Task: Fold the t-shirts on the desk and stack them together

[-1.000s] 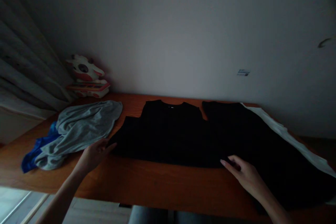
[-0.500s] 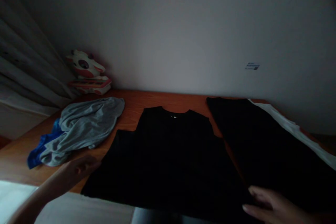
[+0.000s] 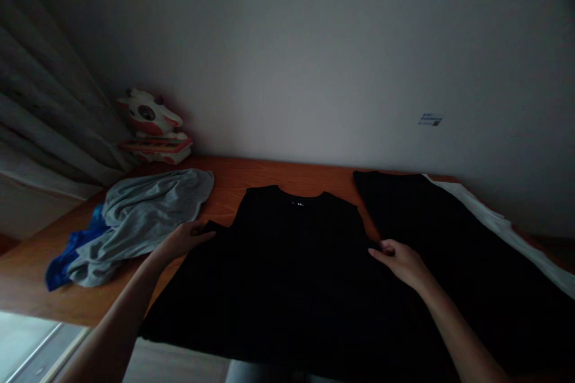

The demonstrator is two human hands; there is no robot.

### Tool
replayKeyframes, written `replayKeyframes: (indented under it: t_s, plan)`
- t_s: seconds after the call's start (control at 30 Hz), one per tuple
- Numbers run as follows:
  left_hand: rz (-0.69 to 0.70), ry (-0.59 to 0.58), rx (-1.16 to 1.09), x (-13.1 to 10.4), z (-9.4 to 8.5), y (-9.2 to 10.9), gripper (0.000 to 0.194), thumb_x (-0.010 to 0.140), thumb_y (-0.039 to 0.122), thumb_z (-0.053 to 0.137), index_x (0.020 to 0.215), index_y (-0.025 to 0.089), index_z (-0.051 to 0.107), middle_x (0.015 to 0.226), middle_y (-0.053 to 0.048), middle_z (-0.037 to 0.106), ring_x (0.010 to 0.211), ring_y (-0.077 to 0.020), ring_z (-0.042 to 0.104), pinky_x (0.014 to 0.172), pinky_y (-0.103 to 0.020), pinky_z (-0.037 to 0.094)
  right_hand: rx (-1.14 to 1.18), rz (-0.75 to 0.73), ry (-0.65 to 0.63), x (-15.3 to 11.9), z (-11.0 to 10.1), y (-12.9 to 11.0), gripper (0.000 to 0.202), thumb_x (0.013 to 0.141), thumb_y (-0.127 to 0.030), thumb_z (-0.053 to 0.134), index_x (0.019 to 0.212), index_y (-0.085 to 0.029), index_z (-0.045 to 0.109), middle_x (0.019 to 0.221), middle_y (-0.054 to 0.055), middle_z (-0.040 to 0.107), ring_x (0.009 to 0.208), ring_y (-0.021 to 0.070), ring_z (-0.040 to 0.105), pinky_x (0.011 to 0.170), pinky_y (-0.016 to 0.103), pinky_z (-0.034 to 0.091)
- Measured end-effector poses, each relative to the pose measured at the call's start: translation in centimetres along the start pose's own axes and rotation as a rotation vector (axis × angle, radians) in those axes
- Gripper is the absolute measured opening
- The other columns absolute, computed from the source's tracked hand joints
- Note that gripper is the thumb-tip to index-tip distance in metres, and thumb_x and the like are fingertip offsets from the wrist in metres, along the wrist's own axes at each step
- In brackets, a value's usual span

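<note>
A black shirt [image 3: 296, 275] lies spread on the orange-brown wooden surface [image 3: 278, 175], its neckline toward the wall and its lower edge over the front edge. My left hand [image 3: 186, 239] pinches the shirt's left side near the sleeve corner. On the opposite side, my right hand [image 3: 398, 258] grips the other sleeve corner between thumb and fingers.
A grey garment [image 3: 153, 209] and a blue one [image 3: 72, 257] lie crumpled at the left. Behind them stands a cow-shaped toy [image 3: 153, 122] near a curtain [image 3: 40, 102]. Dark clothing [image 3: 449, 251] over white cloth [image 3: 483, 203] lies at the right, below the wall [image 3: 305, 60].
Both hands have moved up along the black shirt's sides, away from its lower corners, and now grip it near the sleeves. The shirt lies nearly as before.
</note>
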State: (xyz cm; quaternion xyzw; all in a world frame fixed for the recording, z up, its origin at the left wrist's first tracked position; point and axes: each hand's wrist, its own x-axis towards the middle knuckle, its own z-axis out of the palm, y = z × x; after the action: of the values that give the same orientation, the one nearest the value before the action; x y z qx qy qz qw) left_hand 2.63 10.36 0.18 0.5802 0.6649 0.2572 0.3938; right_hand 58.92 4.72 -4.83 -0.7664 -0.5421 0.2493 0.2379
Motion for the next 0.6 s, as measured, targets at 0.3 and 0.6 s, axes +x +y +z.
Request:
replayKeyframes:
  t_s: [0.3,0.6]
  plan:
    - [0.087,0.292,-0.305,-1.0,-2.8,3.0,0.046,0.054,0.054,0.087,0.073,0.020,0.062,0.062,0.004,0.058,0.053,-0.0104,0.051,0.046,-0.020,0.040,0.413,-0.125,0.107,-0.4,-3.6,-2.7,0.043,0.065,-0.054,0.075,0.093,-0.022,0.070,0.094,0.008,0.078,0.089,0.0261,0.073,0.077,0.033,0.055]
    - [0.033,0.199,-0.439,1.6,-3.8,3.2,0.023,0.067,0.028,0.084,0.077,0.017,0.066,0.071,0.003,0.064,0.064,-0.0116,0.067,0.054,-0.017,0.054,0.482,-0.069,0.064,0.0,-5.6,-2.9,0.057,0.057,-0.062,0.085,0.093,-0.018,0.077,0.084,0.009,0.078,0.077,0.0257,0.074,0.070,0.034,0.061]
